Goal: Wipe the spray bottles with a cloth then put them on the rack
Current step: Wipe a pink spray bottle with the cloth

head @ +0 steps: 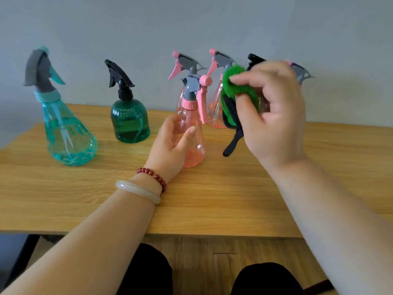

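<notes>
Here, the left grip [174, 145] is grasping the pink spray bottle [192, 155] around its body; the bottle is standing upright on the wooden counter [212, 199], near its middle; the right grip [274, 111] is pinching a green cloth [231, 81], holding it raised just beside the bottle's trigger head; a teal bottle [68, 137] and a dark green bottle [129, 122] are standing to the left; two pink bottles [213, 116] are standing close behind.

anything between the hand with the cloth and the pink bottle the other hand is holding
Nothing visible. The right hand pinches the green cloth just to the right of the pink bottle near its sprayer head, with only open air between them. The left hand grips that bottle's body.
</notes>
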### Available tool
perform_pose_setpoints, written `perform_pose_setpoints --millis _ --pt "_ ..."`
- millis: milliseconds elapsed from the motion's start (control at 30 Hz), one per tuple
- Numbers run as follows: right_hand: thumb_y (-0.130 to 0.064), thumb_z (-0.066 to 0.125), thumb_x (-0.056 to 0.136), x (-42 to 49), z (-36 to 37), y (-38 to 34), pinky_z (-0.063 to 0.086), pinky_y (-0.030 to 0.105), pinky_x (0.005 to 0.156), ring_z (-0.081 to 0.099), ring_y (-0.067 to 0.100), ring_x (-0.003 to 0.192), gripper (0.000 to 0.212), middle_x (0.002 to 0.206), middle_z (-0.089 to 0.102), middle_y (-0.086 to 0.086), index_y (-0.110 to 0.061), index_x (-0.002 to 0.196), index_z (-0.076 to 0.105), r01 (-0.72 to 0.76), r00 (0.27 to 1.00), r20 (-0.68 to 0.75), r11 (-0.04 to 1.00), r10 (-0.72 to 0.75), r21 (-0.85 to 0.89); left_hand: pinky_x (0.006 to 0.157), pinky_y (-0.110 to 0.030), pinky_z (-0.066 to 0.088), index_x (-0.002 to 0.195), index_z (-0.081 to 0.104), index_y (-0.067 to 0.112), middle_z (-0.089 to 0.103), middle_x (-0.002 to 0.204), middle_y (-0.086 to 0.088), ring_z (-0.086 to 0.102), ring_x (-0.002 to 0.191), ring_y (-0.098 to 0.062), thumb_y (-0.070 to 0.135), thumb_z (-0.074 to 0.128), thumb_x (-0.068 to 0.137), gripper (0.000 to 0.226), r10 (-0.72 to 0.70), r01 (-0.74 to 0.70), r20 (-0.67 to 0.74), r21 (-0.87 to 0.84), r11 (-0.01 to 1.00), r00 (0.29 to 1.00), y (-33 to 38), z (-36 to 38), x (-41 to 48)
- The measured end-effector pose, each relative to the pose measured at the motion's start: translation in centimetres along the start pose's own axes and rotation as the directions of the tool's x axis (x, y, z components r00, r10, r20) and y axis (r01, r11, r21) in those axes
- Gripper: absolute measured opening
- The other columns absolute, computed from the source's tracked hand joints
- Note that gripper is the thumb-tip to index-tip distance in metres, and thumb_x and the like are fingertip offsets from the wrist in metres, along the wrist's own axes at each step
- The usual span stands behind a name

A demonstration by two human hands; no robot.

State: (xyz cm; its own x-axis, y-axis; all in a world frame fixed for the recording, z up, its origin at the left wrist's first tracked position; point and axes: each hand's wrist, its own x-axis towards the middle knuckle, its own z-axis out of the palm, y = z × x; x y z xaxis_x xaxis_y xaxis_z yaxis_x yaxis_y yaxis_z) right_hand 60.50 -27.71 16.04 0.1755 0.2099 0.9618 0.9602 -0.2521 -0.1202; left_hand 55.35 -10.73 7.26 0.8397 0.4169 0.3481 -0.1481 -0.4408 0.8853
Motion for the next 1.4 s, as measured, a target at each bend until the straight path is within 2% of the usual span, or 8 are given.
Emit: perform_pose_setpoints --millis 200,500,733,933,1033,1100,1267,1400 --pt "0.001 0.054 0.095 0.8 2.2 0.7 0.047 0.033 0.083 0.059 0.029 0.085 0.022 0.089 0.066 0.016 0.0 0.096 0.076 0.289 0.957 0.063 0.953 -0.284 -0.087 0.076 -0.047 0.061 0.139 0.04 0.022 0.063 0.121 0.003 0.07 0.097 -0.016 0.067 0.05 0.084 0.072 0.019 -0.019 0.021 0.008 1.0 1.0 0.2 0.1 0.0" --pt "0.009 0.058 0.085 -2.5 1.9 1.7 0.048 0.032 0.079 0.061 0.03 0.083 0.022 0.087 0.065 0.014 -0.001 0.09 0.076 0.204 0.938 0.279 0.978 -0.205 0.03 0.08 -0.044 0.059 0.139 0.04 0.023 0.062 0.124 0.006 0.067 0.1 -0.014 0.07 0.05 0.086 0.071 0.053 -0.054 0.026 0.032 0.998 0.998 0.1 0.0 0.3" --pt "0.01 0.057 0.087 0.9 1.6 0.3 0.05 0.035 0.076 0.061 0.032 0.08 0.021 0.086 0.064 0.019 0.002 0.094 0.075 0.219 0.975 0.043 0.975 -0.218 -0.034 0.074 -0.051 0.061 0.139 0.038 0.024 0.066 0.116 0.003 0.072 0.089 -0.022 0.071 0.051 0.08 0.076 0.022 -0.021 0.039 -0.025 0.999 0.999 0.0 0.1 0.1" --pt "0.008 0.058 0.087 -1.4 2.8 1.2 0.049 0.034 0.081 0.061 0.028 0.085 0.023 0.091 0.065 0.013 -0.002 0.1 0.075 0.171 0.964 0.209 0.985 -0.162 -0.023 0.082 -0.044 0.059 0.137 0.042 0.023 0.065 0.117 0.006 0.069 0.094 -0.013 0.062 0.051 0.086 0.065 0.041 -0.042 0.029 0.013 0.999 0.999 0.1 0.0 0.2" --pt "0.008 0.057 0.082 -2.4 2.2 1.1 0.05 0.035 0.078 0.061 0.027 0.083 0.024 0.088 0.064 0.011 -0.003 0.091 0.076 0.123 0.951 0.281 0.992 -0.127 0.033 0.076 -0.03 0.059 0.138 0.04 0.021 0.064 0.115 0.01 0.068 0.089 -0.014 0.059 0.05 0.082 0.068 0.058 -0.059 0.044 0.025 0.998 0.997 0.0 0.1 0.3" --pt "0.005 0.058 0.08 -2.7 1.8 0.9 0.049 0.035 0.072 0.059 0.024 0.079 0.021 0.084 0.063 0.008 -0.004 0.084 0.076 0.064 0.941 0.33 0.996 -0.079 0.056 0.076 -0.034 0.06 0.139 0.039 0.022 0.064 0.116 0.008 0.069 0.09 -0.015 0.061 0.05 0.08 0.071 0.057 -0.059 0.048 0.022 0.998 0.997 0.0 0.1 0.2" --pt "0.009 0.06 0.083 0.0 1.9 0.0 0.049 0.033 0.073 0.059 0.024 0.08 0.019 0.082 0.064 0.013 -0.001 0.086 0.076 0.122 0.987 0.104 0.992 -0.121 -0.009 0.076 -0.043 0.061 0.141 0.036 0.023 0.061 0.127 0.003 0.07 0.097 -0.015 0.065 0.05 0.081 0.076 0.038 -0.038 0.055 0.006 0.999 0.998 0.0 0.2 0.2" --pt "0.007 0.058 0.087 -0.8 3.5 0.0 0.045 0.028 0.082 0.061 0.03 0.083 0.021 0.089 0.066 0.015 0.001 0.098 0.075 0.182 0.98 0.102 0.976 -0.171 -0.118 0.073 -0.033 0.06 0.14 0.039 0.018 0.068 0.104 0.006 0.07 0.087 -0.016 0.052 0.053 0.089 0.063 0.049 -0.05 0.026 0.021 0.999 0.998 0.0 0.2 0.1"
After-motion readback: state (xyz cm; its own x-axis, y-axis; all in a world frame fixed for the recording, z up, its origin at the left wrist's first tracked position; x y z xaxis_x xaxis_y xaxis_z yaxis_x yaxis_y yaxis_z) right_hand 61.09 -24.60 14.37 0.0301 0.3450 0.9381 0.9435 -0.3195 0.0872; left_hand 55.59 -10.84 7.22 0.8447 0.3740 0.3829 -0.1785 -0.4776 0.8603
